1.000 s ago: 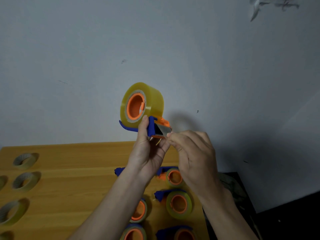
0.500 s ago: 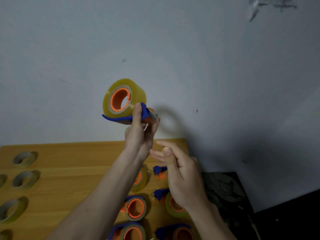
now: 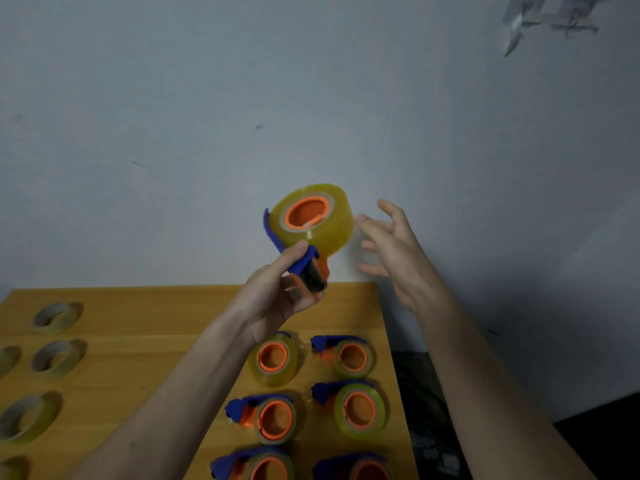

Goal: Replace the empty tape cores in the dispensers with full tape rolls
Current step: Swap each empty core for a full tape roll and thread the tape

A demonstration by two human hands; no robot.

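Observation:
My left hand (image 3: pixel 277 299) holds a blue and orange tape dispenser (image 3: pixel 304 268) up in the air by its handle, in front of the wall. A full yellowish tape roll (image 3: pixel 318 216) sits on the dispenser's orange hub. My right hand (image 3: pixel 394 251) hovers just to the right of the roll with its fingers spread, holding nothing. Below on the wooden table (image 3: pixel 138 341) stand several more dispensers with full rolls, such as one (image 3: pixel 349 355) and another (image 3: pixel 273 417). Several empty tape cores (image 3: pixel 57 317) lie at the table's left side.
A grey wall rises right behind the table. The table's right edge runs at about (image 3: pixel 398 375), and dark floor with a dark cloth (image 3: pixel 429 427) lies beyond it.
My left hand has swung the dispenser to the right and tilted it, so the roll now sits above the handle. My right hand has risen from below to beside the roll, fingers spread.

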